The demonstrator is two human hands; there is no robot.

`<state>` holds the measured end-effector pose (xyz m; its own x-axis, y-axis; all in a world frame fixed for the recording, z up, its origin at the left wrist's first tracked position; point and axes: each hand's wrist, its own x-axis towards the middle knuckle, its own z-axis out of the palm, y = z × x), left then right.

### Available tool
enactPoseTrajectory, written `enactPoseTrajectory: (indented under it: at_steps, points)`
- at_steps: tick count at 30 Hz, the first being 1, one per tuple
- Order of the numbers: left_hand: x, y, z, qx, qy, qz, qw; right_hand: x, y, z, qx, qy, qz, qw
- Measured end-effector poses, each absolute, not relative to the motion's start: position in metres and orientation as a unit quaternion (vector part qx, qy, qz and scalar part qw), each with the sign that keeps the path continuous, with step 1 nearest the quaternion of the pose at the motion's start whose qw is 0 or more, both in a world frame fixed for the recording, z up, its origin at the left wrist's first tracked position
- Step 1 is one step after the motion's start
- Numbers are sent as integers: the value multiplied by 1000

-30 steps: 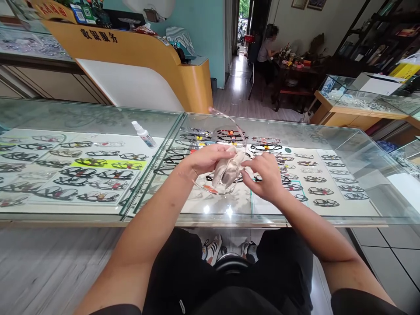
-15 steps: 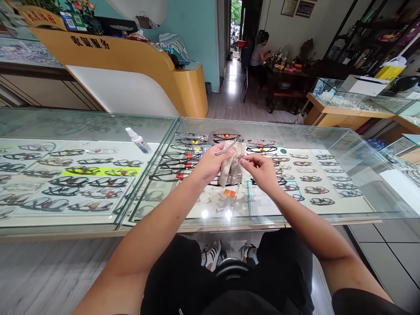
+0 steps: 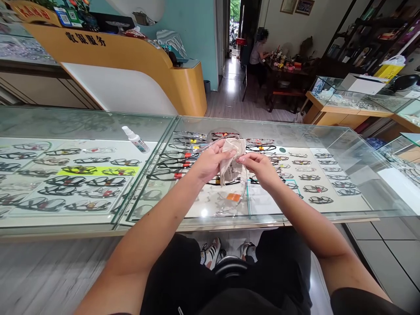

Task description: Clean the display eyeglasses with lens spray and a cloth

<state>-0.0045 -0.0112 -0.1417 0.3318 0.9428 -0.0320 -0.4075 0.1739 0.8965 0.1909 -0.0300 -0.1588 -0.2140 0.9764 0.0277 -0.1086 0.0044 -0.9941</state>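
Above the glass counter, my left hand (image 3: 212,161) is closed on a pair of clear-framed glasses and a beige cloth (image 3: 229,168), its thumb pressed on the cloth. My right hand (image 3: 260,168) pinches the cloth's right side between thumb and fingers. One thin, transparent arm of the glasses (image 3: 210,143) sticks out above my left hand. An orange label (image 3: 233,197) hangs below the cloth and seems to belong to the glasses. The cloth and my fingers hide the lens between them.
A white spray bottle (image 3: 135,139) stands on the glass display counter (image 3: 203,222) to the left. Rows of spectacle frames (image 3: 95,181) lie under the glass. Beyond are an orange-yellow cashier desk (image 3: 188,87) and a seated person (image 3: 257,54) at a table.
The cloth has shifted and bunched between my fingers. The glasses have turned slightly, with the orange label swinging a little right and down. Both hands keep their grip.
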Motion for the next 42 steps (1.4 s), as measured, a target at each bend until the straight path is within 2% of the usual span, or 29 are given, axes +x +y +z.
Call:
enactPoseTrajectory:
  at_steps: [4,8,24,33,42]
  points:
    - [-17,-9,-136,468,327,436,696,195,-29,-158,-398,-540,598,438]
    - [-19,-8,-139,490,326,411,696,193,-30,-156,-384,-540,608,437]
    - [-11,-14,-136,528,355,427,643,197,-28,-157,-389,-537,609,436]
    - [-13,-14,-143,565,394,434,581,196,-30,-158,-376,-545,621,419]
    - [-12,-9,-145,674,378,453,445,197,-28,-161,-365,-536,631,427]
